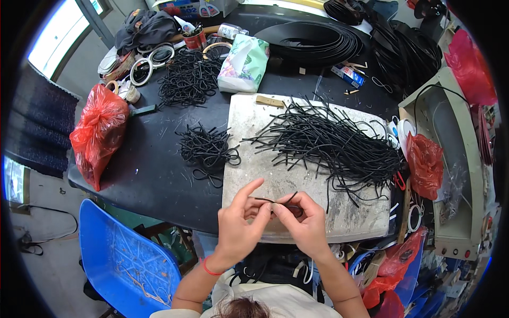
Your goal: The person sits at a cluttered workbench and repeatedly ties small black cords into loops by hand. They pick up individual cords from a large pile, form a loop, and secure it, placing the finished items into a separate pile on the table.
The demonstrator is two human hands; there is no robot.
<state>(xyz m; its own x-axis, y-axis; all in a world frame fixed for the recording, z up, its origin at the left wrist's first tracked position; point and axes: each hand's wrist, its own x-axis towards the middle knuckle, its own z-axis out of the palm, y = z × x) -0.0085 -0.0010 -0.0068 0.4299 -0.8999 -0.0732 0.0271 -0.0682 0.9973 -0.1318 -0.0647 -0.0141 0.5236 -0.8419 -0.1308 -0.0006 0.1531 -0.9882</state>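
Over the near edge of the pale board [265, 183], my two hands meet with thumbs and fingertips pinched together. A thin black cord [292, 197] runs between them, its ends sticking out past the fingers. My left hand [239, 221] grips it between thumb and fingers, index finger raised. My right hand [306, 223] pinches the same cord, part of which curls under its fingers. Whether the cord is knotted at the fingertips is too small to tell. Beyond my hands lies a big heap of loose straight black cords [334, 140]. A smaller pile of looped cords [205, 148] sits to the left.
Another looped-cord pile [191, 77] lies farther back, beside a tissue pack [244, 63]. A red plastic bag [99, 132] stands at the left. Coiled black strip [313, 42] fills the back. A blue plastic bin [124, 259] is below left; a metal machine housing [450, 212] stands right.
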